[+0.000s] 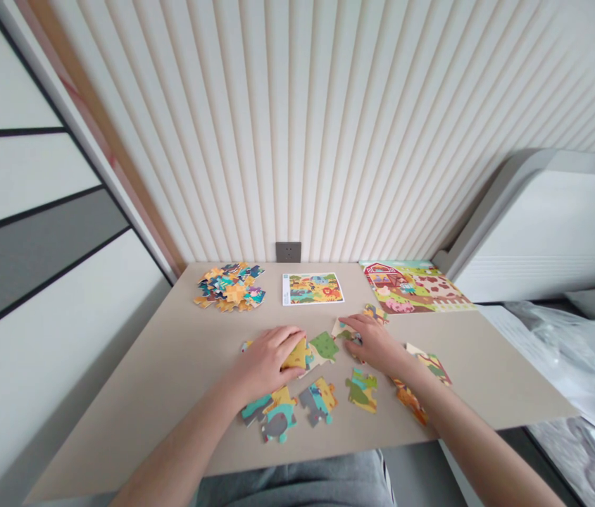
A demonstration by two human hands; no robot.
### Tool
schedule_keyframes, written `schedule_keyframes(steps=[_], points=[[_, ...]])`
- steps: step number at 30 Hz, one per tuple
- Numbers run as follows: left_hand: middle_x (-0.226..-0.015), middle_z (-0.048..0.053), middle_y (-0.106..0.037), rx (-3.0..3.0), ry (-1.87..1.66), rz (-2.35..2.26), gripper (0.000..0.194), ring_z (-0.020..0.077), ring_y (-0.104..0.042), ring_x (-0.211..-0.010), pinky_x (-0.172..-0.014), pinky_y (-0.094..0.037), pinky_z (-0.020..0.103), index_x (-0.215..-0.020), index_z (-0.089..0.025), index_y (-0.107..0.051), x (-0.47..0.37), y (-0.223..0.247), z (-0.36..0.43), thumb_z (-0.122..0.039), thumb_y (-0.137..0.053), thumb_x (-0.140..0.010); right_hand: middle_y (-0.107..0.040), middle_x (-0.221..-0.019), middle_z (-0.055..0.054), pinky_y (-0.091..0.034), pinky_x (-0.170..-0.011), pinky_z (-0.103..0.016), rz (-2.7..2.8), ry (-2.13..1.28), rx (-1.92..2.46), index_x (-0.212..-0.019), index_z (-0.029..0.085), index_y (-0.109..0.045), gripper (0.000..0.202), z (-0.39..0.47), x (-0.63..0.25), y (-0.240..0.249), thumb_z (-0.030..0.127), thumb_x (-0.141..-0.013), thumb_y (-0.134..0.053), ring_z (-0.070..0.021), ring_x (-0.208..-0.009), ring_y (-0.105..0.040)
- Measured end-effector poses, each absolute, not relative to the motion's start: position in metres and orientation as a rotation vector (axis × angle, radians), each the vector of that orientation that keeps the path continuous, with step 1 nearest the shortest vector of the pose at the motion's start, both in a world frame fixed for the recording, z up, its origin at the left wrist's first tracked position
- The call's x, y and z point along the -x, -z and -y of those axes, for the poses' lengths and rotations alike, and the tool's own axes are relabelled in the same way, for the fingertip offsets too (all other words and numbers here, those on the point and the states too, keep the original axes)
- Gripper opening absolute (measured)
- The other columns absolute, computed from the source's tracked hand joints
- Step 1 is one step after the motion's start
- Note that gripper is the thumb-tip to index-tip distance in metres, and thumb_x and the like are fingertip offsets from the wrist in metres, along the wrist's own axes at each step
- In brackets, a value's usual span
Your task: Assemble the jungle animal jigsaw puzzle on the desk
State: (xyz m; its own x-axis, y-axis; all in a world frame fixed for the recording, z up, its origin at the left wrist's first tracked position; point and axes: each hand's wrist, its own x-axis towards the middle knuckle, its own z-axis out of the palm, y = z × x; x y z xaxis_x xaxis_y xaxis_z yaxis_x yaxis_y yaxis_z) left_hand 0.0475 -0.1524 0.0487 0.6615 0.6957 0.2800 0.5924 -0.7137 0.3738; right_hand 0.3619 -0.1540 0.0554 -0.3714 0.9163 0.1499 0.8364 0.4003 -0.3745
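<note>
My left hand (268, 360) is closed round a yellow puzzle piece (296, 355) at the middle of the table. Just right of it lies a green puzzle piece (324, 346). My right hand (372, 341) rests with bent fingers on a pale-edged piece (338, 328); whether it grips this piece is hard to tell. Nearer to me are a grey and blue piece (319, 401), a green and yellow piece (362, 390) and a grey animal piece (278, 417). Orange pieces (411, 401) lie partly under my right forearm. Another colourful piece (376, 313) sits beyond my right hand.
A heap of puzzle pieces (231, 287) is at the back left of the table (170, 380). Behind my hands lies a picture card (312, 289), and a farm picture (413, 286) is at the back right. The ribbed wall has a socket (289, 252).
</note>
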Motion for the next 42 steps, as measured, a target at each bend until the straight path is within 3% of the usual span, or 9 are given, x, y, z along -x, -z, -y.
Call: schedule_keyframes(steps=[4,14,22,30,37,42], points=[[-0.145,0.005,-0.056,-2.606,-0.561,-1.029,0.06,0.0273,-0.057,-0.132,-0.113,-0.048,0.044,-0.145,-0.031,-0.051,-0.048,-0.047,0.154,-0.036,-0.075,-0.09,-0.064,-0.133,-0.013,-0.048,-0.107,-0.046,2.226,-0.374,1.5,-0.148,0.024,-0.054,0.059,0.159,-0.35,-0.054,0.027,-0.09,-0.064,-0.0297,-0.122,-0.062],[-0.142,0.008,-0.058,-2.633,-0.521,-0.993,0.058,0.0289,-0.056,-0.131,-0.113,-0.047,0.046,-0.142,-0.029,-0.054,-0.05,-0.047,0.153,-0.038,-0.077,-0.089,-0.06,-0.139,-0.009,-0.047,-0.11,-0.041,1.98,-0.406,1.281,-0.143,0.028,-0.056,0.051,0.162,-0.343,-0.066,0.026,-0.091,-0.061,-0.0248,-0.126,-0.06],[-0.146,0.007,-0.055,-2.528,-0.611,-1.078,0.056,0.0261,-0.059,-0.13,-0.112,-0.05,0.043,-0.144,-0.027,-0.05,-0.048,-0.047,0.154,-0.037,-0.071,-0.093,-0.063,-0.137,-0.01,-0.048,-0.102,-0.049,1.984,0.011,1.791,-0.137,0.029,-0.061,0.044,0.202,-0.428,-0.059,0.039,-0.095,-0.057,-0.0321,-0.123,-0.061],[-0.15,0.008,-0.049,-2.488,-0.727,-1.145,0.054,0.0279,-0.055,-0.136,-0.115,-0.048,0.045,-0.145,-0.028,-0.05,-0.051,-0.049,0.155,-0.033,-0.069,-0.094,-0.067,-0.133,-0.009,-0.052,-0.089,-0.045,1.845,0.15,2.176,-0.135,0.029,-0.063,0.044,0.242,-0.49,-0.026,0.046,-0.097,-0.051,-0.0313,-0.114,-0.067],[-0.137,0.009,-0.054,-2.496,-0.874,-1.185,0.053,0.028,-0.062,-0.126,-0.11,-0.052,0.045,-0.143,-0.03,-0.051,-0.041,-0.048,0.144,-0.038,-0.07,-0.094,-0.065,-0.139,-0.011,-0.042,-0.109,-0.052,2.022,0.068,1.958,-0.137,0.029,-0.063,0.046,0.231,-0.453,-0.034,0.054,-0.099,-0.052,-0.0317,-0.129,-0.059],[-0.139,0.01,-0.054,-2.556,-0.991,-1.242,0.054,0.0304,-0.056,-0.132,-0.115,-0.047,0.051,-0.146,-0.03,-0.049,-0.033,-0.05,0.137,-0.039,-0.068,-0.096,-0.067,-0.136,-0.009,-0.042,-0.109,-0.054,2.066,-0.063,1.909,-0.14,0.031,-0.061,0.05,0.218,-0.422,-0.039,0.056,-0.097,-0.056,-0.0328,-0.127,-0.06]])
